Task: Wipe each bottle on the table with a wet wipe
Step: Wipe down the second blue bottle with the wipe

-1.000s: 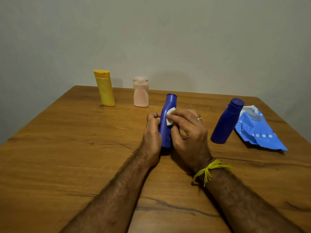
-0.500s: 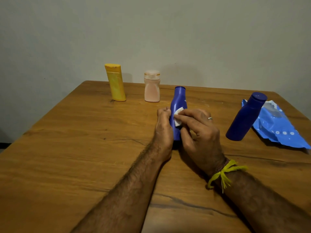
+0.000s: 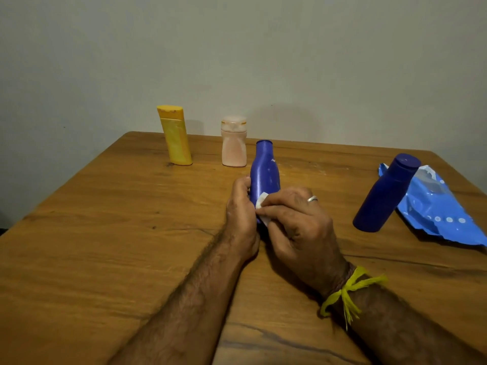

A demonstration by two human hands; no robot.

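White wet wipe (image 3: 262, 206) was pinched in the right hand (image 3: 297, 222) against the smooth, probably slippery blue bottle (image 3: 264, 171), gripped low by the left hand (image 3: 241, 214) mid-worktop (image 3: 105, 233), best held at its waist

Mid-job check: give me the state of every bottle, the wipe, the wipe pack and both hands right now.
Slim blue bottle: upright, held, being wiped low.
Wet wipe: pressed on that bottle.
Left hand: grips the bottle.
Right hand: pinches the wipe.
Dark blue bottle: standing, capped, untouched.
Yellow bottle: standing, capped.
Pink bottle: standing, capped.
Wipe pack: lying flat, flap open.
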